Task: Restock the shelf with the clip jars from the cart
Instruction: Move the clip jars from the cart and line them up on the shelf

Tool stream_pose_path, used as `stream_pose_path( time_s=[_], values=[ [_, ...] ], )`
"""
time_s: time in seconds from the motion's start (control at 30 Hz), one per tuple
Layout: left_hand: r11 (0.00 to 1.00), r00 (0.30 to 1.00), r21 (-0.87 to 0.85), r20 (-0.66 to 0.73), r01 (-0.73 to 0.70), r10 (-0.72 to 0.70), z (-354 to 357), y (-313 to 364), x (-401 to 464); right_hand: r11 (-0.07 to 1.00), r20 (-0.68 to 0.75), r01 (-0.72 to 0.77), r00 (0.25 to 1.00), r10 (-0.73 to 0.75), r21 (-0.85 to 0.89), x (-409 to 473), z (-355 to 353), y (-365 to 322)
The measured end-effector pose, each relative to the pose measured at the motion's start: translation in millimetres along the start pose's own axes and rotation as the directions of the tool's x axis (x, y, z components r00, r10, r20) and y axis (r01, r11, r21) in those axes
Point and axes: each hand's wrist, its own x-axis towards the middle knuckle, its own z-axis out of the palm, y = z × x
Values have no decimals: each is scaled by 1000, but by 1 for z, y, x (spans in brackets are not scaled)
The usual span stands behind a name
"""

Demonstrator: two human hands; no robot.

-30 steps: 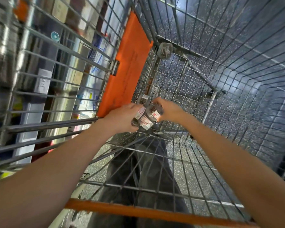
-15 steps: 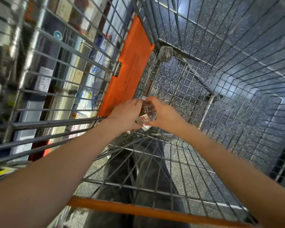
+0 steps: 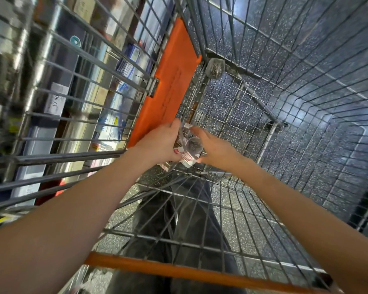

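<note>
Both arms reach down into a wire shopping cart (image 3: 306, 115). Near its floor, my left hand (image 3: 159, 143) and my right hand (image 3: 216, 145) hold a small cluster of clear clip jars (image 3: 191, 146) with red-and-white labels between them. The left hand's fingers curl round the jars from the left. From the right, the other hand's fingers and thumb grip them. One more clear clip jar (image 3: 215, 67) lies alone in the cart's far corner. The shelf (image 3: 57, 92) with stock and a price tag stands to the left, seen through the cart's wire side.
An orange plastic panel (image 3: 168, 85) lines the cart's left inner wall just above my hands. The orange handle bar (image 3: 200, 272) crosses the bottom of the view. Dark trouser legs (image 3: 178, 225) and speckled floor show through the folded wire seat.
The jars have come up off the cart floor a little and tipped so one lid faces me. Both hands have closed in tighter round them.
</note>
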Motion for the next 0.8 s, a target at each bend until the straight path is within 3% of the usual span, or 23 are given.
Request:
stream_pose_path(
  time_s=[0.2, 0.4, 0.53, 0.8],
  values=[
    [999, 999, 32, 43, -25, 24, 5, 0, 1, 991, 105, -119, 988, 112, 67, 14, 30, 13],
    [984, 989, 179, 142, 8, -34, 9, -2, 0, 992, 126, -83, 989, 71, 90, 26, 58, 20],
    [982, 976, 186, 205, 36, -75, 10, -1, -1, 991, 142, -119, 984, 108, 65, 33, 69, 22],
    [982, 985, 189, 172, -6, -27, 14, -3, -6, 989, 104, -136, 986, 129, 55, 47, 79, 20]
  ],
)
